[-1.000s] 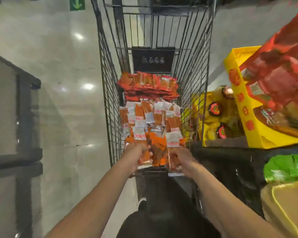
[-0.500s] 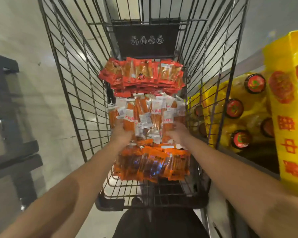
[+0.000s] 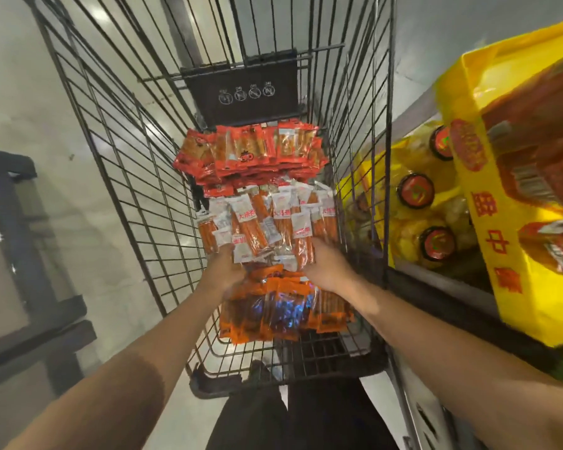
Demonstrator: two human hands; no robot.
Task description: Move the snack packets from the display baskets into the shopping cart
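both hands are reaching down into the shopping cart, where the snack packets are lying in three batches on its wire floor: red packets at the far end under the black sign panel, white-and-orange stick packets in the middle, and orange packets nearest the person. the left hand and the right hand are resting at either side of the near edge of the stick packets, where these meet the orange ones; their fingers are hidden under the hands and blurred, so i cannot tell how far they are curled or whether they are gripping anything. the packets are looking light, thin and floppy, with glossy film that is probably slippery, so a loose heap is likely sliding and fanning apart when lifted; pressing in from both sides and scooping underneath is looking safer than pinching one corner. the sticks inside may be snapping if squeezed hard. to the right, yellow boxes and bagged goods with round red labels are sitting in the display beside the cart
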